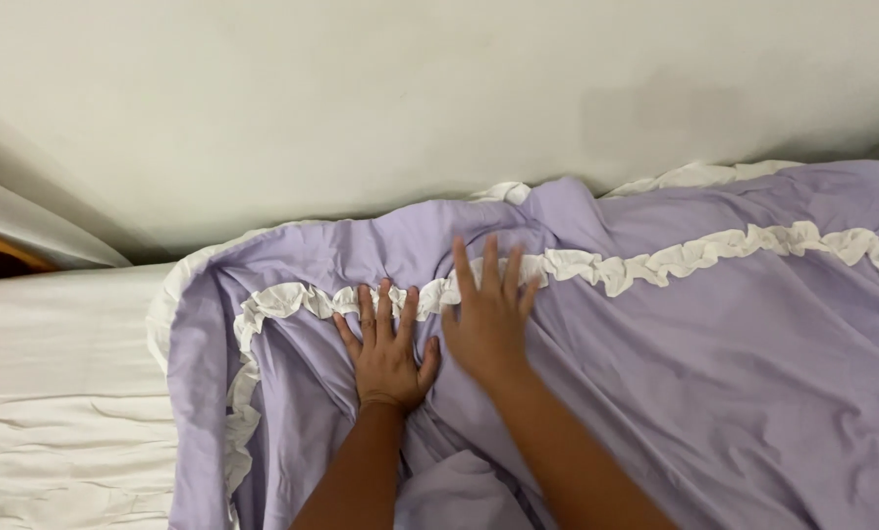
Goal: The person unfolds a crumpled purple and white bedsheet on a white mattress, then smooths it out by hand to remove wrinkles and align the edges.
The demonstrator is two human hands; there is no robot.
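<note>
Before you the pale wall (361,98) backs a white sheeted mattress (56,373). Over it lies the lilac cotton bedcover (734,373), its white ruffle trim (655,263) running left to right just beyond your fingertips. Your right hand (485,324) and left hand (388,355) press flat on it, fingers spread, thumbs nearly touching.

You are working in soft, even indoor light with no glare anywhere. The wall (361,98) is lit flat, with a faint darker patch at upper right and a shadow band where it meets the cover (734,373). Your left hand (388,355) is sharp; your right hand (486,319) is slightly blurred at the fingertips. Folds cast shallow shadows. The edges bow a little, wide-lens style.
</note>
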